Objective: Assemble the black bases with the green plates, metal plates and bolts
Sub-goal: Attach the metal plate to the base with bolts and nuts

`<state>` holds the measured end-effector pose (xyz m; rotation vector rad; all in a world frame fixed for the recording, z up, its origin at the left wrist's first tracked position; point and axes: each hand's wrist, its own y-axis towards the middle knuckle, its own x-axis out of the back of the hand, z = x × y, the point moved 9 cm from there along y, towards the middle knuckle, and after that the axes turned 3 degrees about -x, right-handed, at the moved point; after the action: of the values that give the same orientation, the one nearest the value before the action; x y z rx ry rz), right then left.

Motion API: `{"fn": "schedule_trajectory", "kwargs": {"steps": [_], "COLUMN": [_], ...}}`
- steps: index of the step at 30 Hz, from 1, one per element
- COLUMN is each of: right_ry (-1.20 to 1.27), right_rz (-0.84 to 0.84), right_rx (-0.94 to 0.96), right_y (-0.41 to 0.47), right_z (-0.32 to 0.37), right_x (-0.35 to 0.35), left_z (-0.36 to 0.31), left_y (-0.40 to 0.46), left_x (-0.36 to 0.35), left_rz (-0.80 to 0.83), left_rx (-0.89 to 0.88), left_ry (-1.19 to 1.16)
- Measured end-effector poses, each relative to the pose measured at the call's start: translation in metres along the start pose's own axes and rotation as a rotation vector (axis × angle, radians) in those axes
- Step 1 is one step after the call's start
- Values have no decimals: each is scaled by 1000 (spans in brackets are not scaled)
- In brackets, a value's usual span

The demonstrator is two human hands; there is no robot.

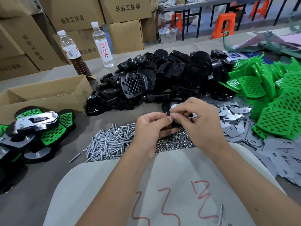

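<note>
A: What lies nearest, at the bottom of the frame?

B: A pale sheet with red marks [162, 193], and a lone bolt [220, 215] resting on it at the lower right. Both forearms cross it.

A: And the hands?

B: They meet just above the frame's centre. The left hand [150, 126] and the right hand [195, 121] both have fingers curled, pinching one black base [176, 123] with a metal plate [175, 107] against it. Most of that piece is hidden by the fingers.

A: What sits under them?

B: A heap of bolts [109, 142] left of centre, and touching it a heap of small nuts [174, 141] directly beneath the hands.

A: To the sides?

B: At the left edge, finished assemblies [35, 128], black with green and metal plates bolted on. At the right, loose metal plates [232, 118], with grey cut-out shapes [276, 155] at the lower right.

A: Farther up?

B: A pile of black bases [162, 75] across the middle, a pile of green plates [273, 98] at the right edge, and an open carton [44, 93] at the left. Behind them stand two bottles [101, 43], one clear and one with brown liquid. Stacked boxes [73, 17] fill the upper left, and orange stools [224, 25] show at the upper right.
</note>
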<state>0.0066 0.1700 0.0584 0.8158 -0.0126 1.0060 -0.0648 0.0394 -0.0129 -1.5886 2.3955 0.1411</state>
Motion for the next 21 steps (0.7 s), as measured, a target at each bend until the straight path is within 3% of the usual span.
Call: {"fn": "schedule_trajectory", "kwargs": {"steps": [7, 21], "right_ry": [88, 134], "right_rz": [-25, -14], "right_rx": [-105, -139], "right_y": [-4, -4], "right_z": [-9, -11], "right_x": [6, 4], "left_z": [2, 2], "left_y": [1, 0], "left_x": [5, 4], "left_rz": [-74, -64], "left_rx": [16, -7], "left_ry": [14, 28]}}
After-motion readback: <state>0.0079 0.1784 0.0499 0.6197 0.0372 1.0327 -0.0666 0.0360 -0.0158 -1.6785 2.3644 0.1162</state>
